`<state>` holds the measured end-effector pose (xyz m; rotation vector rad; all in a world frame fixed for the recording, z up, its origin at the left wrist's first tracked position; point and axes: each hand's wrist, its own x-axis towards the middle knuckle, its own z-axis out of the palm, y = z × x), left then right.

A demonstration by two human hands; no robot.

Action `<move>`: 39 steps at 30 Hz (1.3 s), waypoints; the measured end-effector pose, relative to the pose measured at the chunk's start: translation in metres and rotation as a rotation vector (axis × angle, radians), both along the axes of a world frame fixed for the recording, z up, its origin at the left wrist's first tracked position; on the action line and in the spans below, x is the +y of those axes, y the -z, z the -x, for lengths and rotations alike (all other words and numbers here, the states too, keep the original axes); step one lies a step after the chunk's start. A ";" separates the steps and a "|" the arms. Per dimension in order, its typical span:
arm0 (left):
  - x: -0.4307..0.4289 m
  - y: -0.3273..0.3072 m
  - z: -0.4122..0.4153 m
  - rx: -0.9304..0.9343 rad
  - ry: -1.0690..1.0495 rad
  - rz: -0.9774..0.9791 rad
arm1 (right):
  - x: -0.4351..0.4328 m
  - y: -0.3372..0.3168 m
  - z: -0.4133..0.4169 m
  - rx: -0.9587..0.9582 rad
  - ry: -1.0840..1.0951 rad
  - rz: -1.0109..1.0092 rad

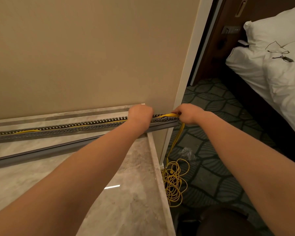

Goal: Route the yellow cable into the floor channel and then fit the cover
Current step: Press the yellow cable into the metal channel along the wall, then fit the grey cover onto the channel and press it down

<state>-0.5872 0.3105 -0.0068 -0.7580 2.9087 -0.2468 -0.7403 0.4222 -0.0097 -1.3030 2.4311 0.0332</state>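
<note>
Knee: our dark-clad knee [228, 223] sits at the bottom edge, over the patterned carpet [211, 176].
Slack: most of the yellow cable [172, 184] lies in loose loops on the carpet, just beside the raised edge of the marble floor [126, 193]. From there strands climb to the right hand.
Wrapper: a crumpled clear wrapper [187, 154] lies on the carpet near the loops, apart from them.
Cover: the grey cover [41, 153] lies flat on the marble, on our side of the channel and running alongside it, not fitted.
Channel: the slotted grey channel [66, 128] runs along the foot of the wall [75, 57], open on top. We see the yellow cable lying inside it from the left edge up to our hands.
Left hand: the left hand [140, 114] rests on top of the channel with its back toward us and its fingers curled under. We cannot tell what they hold.
Right hand: the right hand [187, 114] pinches the yellow cable at the channel's right end, where the cable leaves the slots and drops over the marble edge.
In the way: our left forearm crosses the cover and hides a stretch of the channel.
Beyond: a bed [271, 82] with white linen stands past the wall corner, and a thin dark cord [279, 54] lies on it.
</note>
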 end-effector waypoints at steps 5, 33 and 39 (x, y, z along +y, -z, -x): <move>-0.012 0.003 -0.013 0.028 -0.023 -0.007 | -0.010 0.008 -0.010 -0.208 0.265 0.231; -0.024 0.007 -0.053 0.136 0.162 -0.011 | -0.055 0.020 -0.065 -0.478 0.411 0.289; -0.018 0.008 -0.048 0.048 0.065 -0.039 | -0.041 0.020 -0.056 -0.459 0.432 0.421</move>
